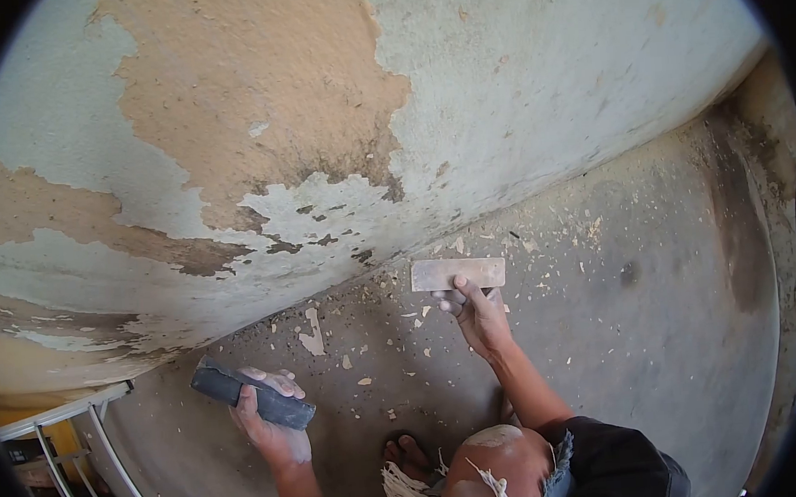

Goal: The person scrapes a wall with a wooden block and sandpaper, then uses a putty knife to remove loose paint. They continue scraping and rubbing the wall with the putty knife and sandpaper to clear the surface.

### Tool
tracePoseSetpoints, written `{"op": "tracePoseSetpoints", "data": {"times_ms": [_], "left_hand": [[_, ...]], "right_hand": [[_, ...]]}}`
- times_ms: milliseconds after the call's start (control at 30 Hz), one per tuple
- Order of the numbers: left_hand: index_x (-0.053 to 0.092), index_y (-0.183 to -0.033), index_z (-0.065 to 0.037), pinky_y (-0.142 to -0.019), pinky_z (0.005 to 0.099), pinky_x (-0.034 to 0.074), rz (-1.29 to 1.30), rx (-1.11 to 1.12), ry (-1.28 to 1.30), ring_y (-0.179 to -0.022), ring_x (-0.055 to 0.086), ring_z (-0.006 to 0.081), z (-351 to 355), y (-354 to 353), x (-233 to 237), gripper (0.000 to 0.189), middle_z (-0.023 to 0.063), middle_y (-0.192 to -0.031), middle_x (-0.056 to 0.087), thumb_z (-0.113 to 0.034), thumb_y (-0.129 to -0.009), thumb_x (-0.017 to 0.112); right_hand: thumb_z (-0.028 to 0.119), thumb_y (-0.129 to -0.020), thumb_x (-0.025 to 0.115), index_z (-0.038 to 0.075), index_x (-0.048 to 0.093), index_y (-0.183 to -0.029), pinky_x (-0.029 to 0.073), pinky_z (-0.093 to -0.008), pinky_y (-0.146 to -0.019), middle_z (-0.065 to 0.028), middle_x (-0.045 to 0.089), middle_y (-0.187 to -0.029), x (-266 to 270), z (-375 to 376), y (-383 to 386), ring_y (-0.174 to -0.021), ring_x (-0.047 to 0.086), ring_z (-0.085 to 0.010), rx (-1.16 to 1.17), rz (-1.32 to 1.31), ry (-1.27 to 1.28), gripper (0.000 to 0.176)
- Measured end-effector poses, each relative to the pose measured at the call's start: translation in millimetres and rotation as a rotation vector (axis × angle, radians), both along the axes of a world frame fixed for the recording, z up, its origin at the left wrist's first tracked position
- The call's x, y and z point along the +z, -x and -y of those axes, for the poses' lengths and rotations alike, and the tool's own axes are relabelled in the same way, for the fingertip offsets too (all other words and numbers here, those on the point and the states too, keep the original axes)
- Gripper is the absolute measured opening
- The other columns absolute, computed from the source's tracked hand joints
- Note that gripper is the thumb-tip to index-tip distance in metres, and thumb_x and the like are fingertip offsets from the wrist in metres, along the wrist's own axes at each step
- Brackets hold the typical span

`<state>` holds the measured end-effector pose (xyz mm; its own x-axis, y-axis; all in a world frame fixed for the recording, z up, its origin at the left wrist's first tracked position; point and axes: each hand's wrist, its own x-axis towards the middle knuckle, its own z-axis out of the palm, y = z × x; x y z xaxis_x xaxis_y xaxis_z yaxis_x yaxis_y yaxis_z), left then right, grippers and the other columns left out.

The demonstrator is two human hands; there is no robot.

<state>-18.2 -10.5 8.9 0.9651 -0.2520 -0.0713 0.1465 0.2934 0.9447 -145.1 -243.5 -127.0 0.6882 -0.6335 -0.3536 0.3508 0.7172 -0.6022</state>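
My left hand (pixel 276 423), dusted white, is closed round a dark grey block (pixel 256 397) at the lower left, with the thumb across its near side. To the right, my right hand (pixel 479 321) grips a pale, flat rectangular block (pixel 460 274) from below, thumb on its face and fingers partly hidden behind it. Neither block touches the wall (pixel 535 100), whose pale paint has peeled away in large patches that show tan plaster (pixel 257 83).
Paint flakes (pixel 313 333) lie scattered over the grey floor (pixel 627 352) along the wall's foot. A metal frame with curved bars (pixel 63 412) stands at the lower left. My knee (pixel 488 473) and a sandalled foot (pixel 408 453) show at the bottom.
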Motion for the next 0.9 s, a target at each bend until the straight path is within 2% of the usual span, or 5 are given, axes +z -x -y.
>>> {"op": "tracePoseSetpoints", "data": {"times_ms": [233,400,467,567,900], "left_hand": [[0.05,-0.102,-0.009,-0.078,0.0351,0.045,0.011,-0.009,-0.029,-0.063,0.051,0.0177,-1,0,-1,0.025,0.0042,-0.069,0.051,-0.032,-0.095,0.054],[0.051,-0.102,-0.009,-0.079,0.0342,0.044,0.032,-0.046,-0.04,-0.062,0.051,0.0175,-3,-1,-1,0.026,0.004,-0.069,0.051,-0.033,-0.095,0.055],[0.051,-0.098,-0.006,-0.067,0.0347,0.048,0.025,0.059,-0.047,-0.062,0.053,0.0207,0,0,1,0.025,0.0097,-0.065,0.053,-0.03,-0.092,0.056],[0.051,-0.103,-0.009,-0.078,0.0343,0.045,0.053,-0.03,-0.047,-0.063,0.052,0.0171,-5,-2,-3,0.025,0.0043,-0.069,0.052,-0.032,-0.094,0.055],[0.051,-0.103,-0.008,-0.076,0.035,0.046,0.009,-0.049,-0.057,-0.064,0.052,0.0172,8,-1,-5,0.025,0.0046,-0.071,0.052,-0.032,-0.094,0.055]], "right_hand": [[0.016,-0.092,0.067,-0.006,0.051,-0.12,0.061,-0.0355,-0.07,-0.0172,0.061,-0.11,37,8,-26,-0.091,0.067,-0.0268,-0.192,-0.022,0.199,0.039],[0.011,-0.091,0.067,-0.013,0.049,-0.124,0.062,-0.0357,-0.069,-0.0229,0.061,-0.108,74,28,-48,-0.093,0.066,-0.0242,-0.386,-0.115,0.628,0.045],[0.01,-0.091,0.067,-0.014,0.05,-0.122,0.061,-0.0356,-0.07,-0.0231,0.063,-0.106,84,34,-46,-0.092,0.067,-0.0242,-0.383,-0.113,0.658,0.043],[0.009,-0.09,0.067,-0.014,0.052,-0.119,0.061,-0.0349,-0.07,-0.0227,0.065,-0.101,86,34,-50,-0.088,0.068,-0.0238,-0.395,-0.114,0.677,0.04],[0.011,-0.089,0.069,-0.01,0.06,-0.114,0.059,-0.0293,-0.066,-0.0177,0.069,-0.09,118,44,-42,-0.078,0.07,-0.0194,-0.355,-0.211,0.958,0.034]]}}
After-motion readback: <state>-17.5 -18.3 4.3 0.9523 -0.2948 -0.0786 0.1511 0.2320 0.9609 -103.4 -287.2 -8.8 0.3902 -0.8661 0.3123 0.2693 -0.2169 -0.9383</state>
